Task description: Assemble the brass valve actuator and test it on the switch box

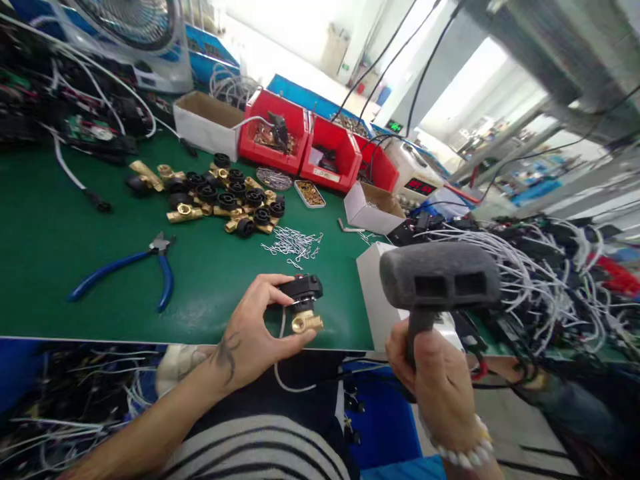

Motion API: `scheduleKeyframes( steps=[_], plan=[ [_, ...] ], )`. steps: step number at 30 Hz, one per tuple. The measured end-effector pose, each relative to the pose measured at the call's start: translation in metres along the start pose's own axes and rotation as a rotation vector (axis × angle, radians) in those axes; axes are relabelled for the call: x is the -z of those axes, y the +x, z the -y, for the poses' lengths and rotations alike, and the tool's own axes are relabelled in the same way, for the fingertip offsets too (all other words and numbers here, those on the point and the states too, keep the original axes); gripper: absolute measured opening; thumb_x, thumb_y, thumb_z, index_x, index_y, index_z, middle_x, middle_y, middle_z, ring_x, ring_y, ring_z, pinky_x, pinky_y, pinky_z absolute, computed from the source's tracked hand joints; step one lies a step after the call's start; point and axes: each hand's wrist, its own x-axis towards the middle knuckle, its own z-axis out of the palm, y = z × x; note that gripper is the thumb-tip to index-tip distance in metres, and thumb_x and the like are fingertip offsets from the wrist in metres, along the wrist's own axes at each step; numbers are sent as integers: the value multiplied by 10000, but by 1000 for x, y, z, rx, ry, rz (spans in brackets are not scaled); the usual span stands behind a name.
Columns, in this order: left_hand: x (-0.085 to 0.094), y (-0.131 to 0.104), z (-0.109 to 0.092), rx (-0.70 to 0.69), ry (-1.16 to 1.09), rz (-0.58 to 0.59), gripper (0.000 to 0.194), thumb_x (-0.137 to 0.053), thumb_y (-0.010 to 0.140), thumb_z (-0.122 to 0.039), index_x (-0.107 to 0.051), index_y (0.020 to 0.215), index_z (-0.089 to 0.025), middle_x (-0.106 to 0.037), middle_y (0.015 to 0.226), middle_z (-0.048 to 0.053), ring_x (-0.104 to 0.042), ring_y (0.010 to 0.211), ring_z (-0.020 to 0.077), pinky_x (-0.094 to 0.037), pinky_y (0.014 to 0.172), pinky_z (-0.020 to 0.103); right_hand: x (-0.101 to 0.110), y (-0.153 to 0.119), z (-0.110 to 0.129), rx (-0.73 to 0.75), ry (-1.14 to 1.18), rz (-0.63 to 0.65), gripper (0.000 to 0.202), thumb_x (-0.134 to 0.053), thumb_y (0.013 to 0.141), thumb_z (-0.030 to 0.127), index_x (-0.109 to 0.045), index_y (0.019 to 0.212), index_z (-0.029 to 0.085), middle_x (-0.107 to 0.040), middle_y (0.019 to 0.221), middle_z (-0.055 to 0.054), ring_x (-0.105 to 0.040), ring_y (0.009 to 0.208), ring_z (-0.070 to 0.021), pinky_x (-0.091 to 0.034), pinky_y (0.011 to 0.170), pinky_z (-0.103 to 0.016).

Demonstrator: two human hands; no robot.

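Observation:
My left hand (265,320) is closed around a brass valve (305,323) topped by a black plastic housing (303,288), at the front edge of the green table. From this piece a pale cable (293,388) hangs down past the edge. My right hand (435,380) grips the handle of a dark grey mallet (440,275), its head raised over a white box (370,287). Just behind the valve lies a heap of silvery spring clips (295,243). Blue-handled cutting pliers (159,263) rest on the table to the left, jaws pointing away.
Several brass valves with black caps (227,197) are piled farther back. Red bins (275,127), a small tray of brass bits (310,194) and an open carton (375,207) line the rear. Cabled black units (540,280) crowd the right. A fan (133,23) stands back left; cables hang overhead.

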Motion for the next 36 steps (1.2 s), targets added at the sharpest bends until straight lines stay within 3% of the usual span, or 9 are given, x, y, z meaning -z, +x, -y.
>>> scheduleKeyframes(
  steps=[2, 5, 10, 15, 20, 25, 30, 34, 36],
  plan=[
    [0, 1, -1, -8, -1, -7, 335, -800, 729, -296, -528, 904, -208, -585, 1185, 56, -584, 1127, 195, -495, 936, 370, -9, 4, 1, -29, -237, 187, 498, -358, 1008, 553, -454, 676, 195, -386, 510, 44, -329, 434, -87, -244, 430, -222],
    [1, 2, -2, -11, -3, -10, 336, -804, 720, -288, -525, 889, -205, -590, 1173, 59, -590, 1111, 198, -501, 920, 366, -12, 6, 2, -49, -351, 296, 489, -423, 988, 545, -452, 654, 189, -406, 524, 30, -363, 470, -96, -256, 454, -226],
    [2, 4, -3, 2, -7, 5, 339, -806, 707, -287, -523, 874, -204, -596, 1164, 60, -595, 1096, 202, -503, 918, 368, -5, 3, 1, -12, -55, 82, 510, -276, 1027, 549, -447, 693, 203, -323, 490, 61, -274, 400, -86, -210, 386, -214],
    [2, 5, -3, 14, -8, 0, 344, -811, 701, -312, -528, 864, -205, -600, 1148, 64, -592, 1096, 208, -520, 849, 345, -9, 8, 6, -39, -397, 311, 493, -423, 979, 556, -447, 647, 192, -411, 516, 31, -362, 459, -98, -244, 449, -229],
    [1, 4, -3, 32, -13, 7, 342, -805, 708, -318, -518, 860, -213, -602, 1161, 49, -598, 1080, 204, -516, 847, 352, -7, 8, 7, 33, -139, 102, 509, -284, 1023, 554, -431, 683, 204, -350, 497, 57, -294, 408, -87, -234, 411, -223],
    [1, 4, -2, 45, -16, 11, 354, -812, 702, -321, -519, 869, -215, -596, 1161, 47, -585, 1106, 212, -512, 852, 358, -9, 10, 5, -42, -430, 310, 486, -409, 985, 549, -456, 658, 193, -421, 520, 27, -373, 464, -105, -244, 464, -241],
    [2, 5, -2, 46, -19, 21, 346, -802, 710, -331, -512, 860, -218, -598, 1154, 32, -591, 1082, 194, -512, 847, 343, -7, 11, 6, 22, -190, 80, 510, -286, 1017, 565, -426, 680, 208, -346, 503, 54, -300, 418, -92, -246, 437, -234],
    [2, 6, -2, 45, -15, 31, 343, -803, 709, -315, -512, 864, -219, -599, 1147, 29, -583, 1087, 196, -503, 864, 352, -12, 12, 5, -35, -432, 288, 501, -387, 979, 588, -445, 665, 201, -413, 520, 29, -367, 461, -108, -242, 465, -244],
    [3, 5, -1, 47, -10, 34, 346, -806, 710, -313, -514, 869, -220, -598, 1145, 31, -580, 1087, 201, -500, 867, 358, -12, 12, 6, -28, -414, 288, 506, -386, 980, 586, -428, 653, 202, -402, 521, 32, -362, 465, -105, -238, 464, -242]
  ],
)
